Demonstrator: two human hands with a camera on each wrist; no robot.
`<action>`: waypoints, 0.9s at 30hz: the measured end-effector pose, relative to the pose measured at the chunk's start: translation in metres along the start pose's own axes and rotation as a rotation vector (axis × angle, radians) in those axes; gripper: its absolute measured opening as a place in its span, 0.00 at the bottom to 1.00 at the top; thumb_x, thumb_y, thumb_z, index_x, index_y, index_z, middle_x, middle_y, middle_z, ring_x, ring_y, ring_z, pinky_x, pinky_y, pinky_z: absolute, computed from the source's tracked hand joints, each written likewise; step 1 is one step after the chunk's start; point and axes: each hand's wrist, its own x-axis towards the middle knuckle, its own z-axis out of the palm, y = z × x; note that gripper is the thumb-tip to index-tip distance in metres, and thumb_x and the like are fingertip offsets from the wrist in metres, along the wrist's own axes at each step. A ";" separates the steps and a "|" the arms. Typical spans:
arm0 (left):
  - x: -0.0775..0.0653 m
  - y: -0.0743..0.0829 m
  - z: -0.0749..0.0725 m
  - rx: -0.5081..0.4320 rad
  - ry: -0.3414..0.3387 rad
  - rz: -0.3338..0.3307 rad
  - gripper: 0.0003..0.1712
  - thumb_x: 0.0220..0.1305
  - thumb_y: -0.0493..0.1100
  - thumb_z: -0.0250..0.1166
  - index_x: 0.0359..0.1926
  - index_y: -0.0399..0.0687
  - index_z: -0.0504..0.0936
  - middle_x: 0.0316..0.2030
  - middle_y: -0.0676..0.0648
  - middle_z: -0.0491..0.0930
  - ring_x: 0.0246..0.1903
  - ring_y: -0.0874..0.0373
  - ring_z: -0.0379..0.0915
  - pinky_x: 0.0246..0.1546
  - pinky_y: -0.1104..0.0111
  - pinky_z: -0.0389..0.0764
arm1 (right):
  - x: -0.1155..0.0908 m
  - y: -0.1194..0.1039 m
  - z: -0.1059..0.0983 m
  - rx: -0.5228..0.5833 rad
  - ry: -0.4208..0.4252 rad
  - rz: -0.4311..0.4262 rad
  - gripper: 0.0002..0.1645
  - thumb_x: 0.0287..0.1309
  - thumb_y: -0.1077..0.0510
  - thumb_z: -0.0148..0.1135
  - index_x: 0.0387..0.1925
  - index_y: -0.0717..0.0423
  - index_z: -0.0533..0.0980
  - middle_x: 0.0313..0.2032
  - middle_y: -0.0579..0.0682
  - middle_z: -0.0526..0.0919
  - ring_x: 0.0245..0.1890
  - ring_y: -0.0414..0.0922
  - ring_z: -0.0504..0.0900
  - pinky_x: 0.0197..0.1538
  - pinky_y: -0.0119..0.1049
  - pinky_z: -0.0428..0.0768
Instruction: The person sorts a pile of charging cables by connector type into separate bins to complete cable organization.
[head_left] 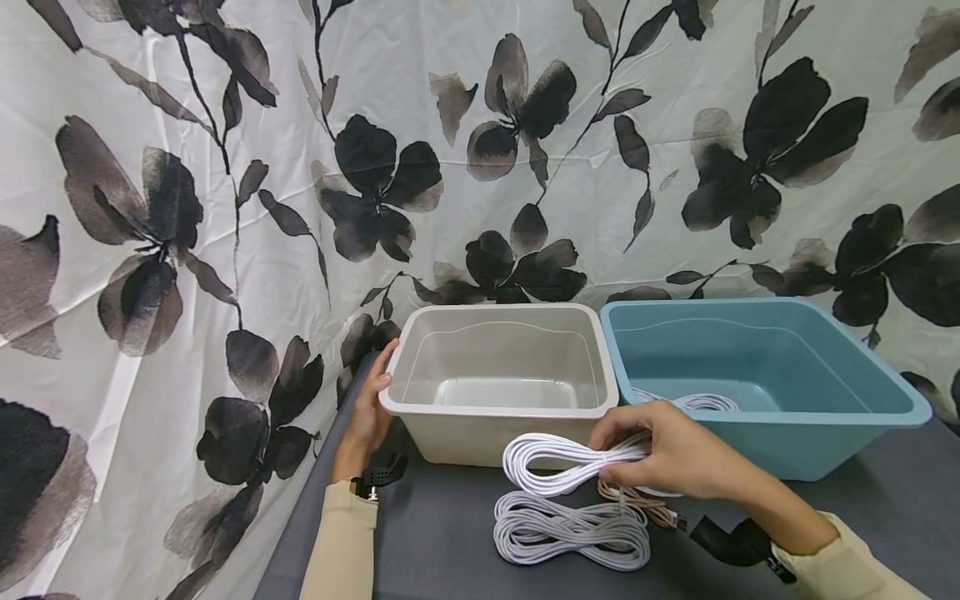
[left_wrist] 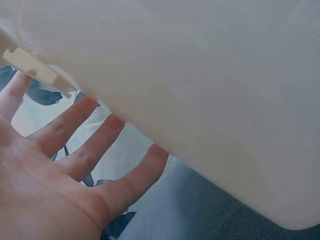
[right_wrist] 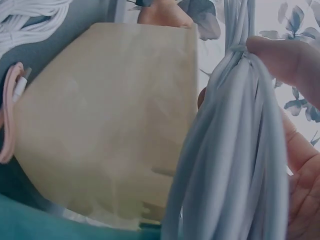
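My right hand (head_left: 667,446) pinches a bundled white cable (head_left: 555,462) at its tied middle, in front of the beige bin (head_left: 465,425). In the right wrist view, the same white cable (right_wrist: 230,150) hangs in long loops between thumb and fingers. Below it on the table lies another white cable bundle (head_left: 570,533), with a brown cable (head_left: 637,504) partly behind the right hand. My left hand (head_left: 367,412) rests against the beige bin's left side. Seen from the left wrist, the fingers (left_wrist: 135,175) are spread and fairly straight, their tips at the bin's wall.
A blue bin (head_left: 787,442) stands beside the beige one on the right, with a white cable (head_left: 705,402) inside. Both bins are on a dark grey tabletop (head_left: 442,533). A floral curtain (head_left: 285,125) hangs behind and along the left.
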 end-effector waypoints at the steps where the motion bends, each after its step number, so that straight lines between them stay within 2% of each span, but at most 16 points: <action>1: 0.000 0.000 0.000 0.001 0.001 0.000 0.39 0.70 0.47 0.39 0.82 0.58 0.48 0.81 0.47 0.49 0.72 0.49 0.54 0.67 0.44 0.62 | 0.000 -0.002 -0.003 -0.004 -0.002 -0.007 0.10 0.56 0.55 0.75 0.40 0.43 0.84 0.36 0.45 0.88 0.36 0.36 0.82 0.39 0.33 0.81; 6: -0.001 0.001 0.000 0.011 0.005 -0.001 0.39 0.71 0.47 0.39 0.82 0.58 0.48 0.81 0.49 0.49 0.72 0.51 0.54 0.67 0.44 0.62 | 0.000 -0.010 -0.020 -0.017 -0.008 -0.002 0.10 0.57 0.54 0.75 0.41 0.44 0.84 0.38 0.42 0.88 0.36 0.37 0.83 0.40 0.33 0.82; 17: -0.002 0.002 0.000 0.006 0.002 -0.007 0.39 0.71 0.47 0.39 0.82 0.58 0.48 0.81 0.49 0.48 0.72 0.49 0.53 0.67 0.45 0.63 | 0.004 -0.021 -0.064 -0.091 0.038 -0.036 0.11 0.56 0.60 0.74 0.41 0.48 0.84 0.36 0.46 0.88 0.30 0.39 0.83 0.34 0.34 0.82; 27: -0.001 0.002 -0.002 -0.035 -0.013 -0.012 0.39 0.71 0.46 0.39 0.82 0.60 0.49 0.81 0.48 0.48 0.72 0.48 0.52 0.66 0.45 0.63 | 0.011 -0.008 -0.108 -0.183 0.104 0.029 0.12 0.55 0.63 0.75 0.42 0.50 0.85 0.37 0.44 0.89 0.35 0.41 0.86 0.37 0.34 0.83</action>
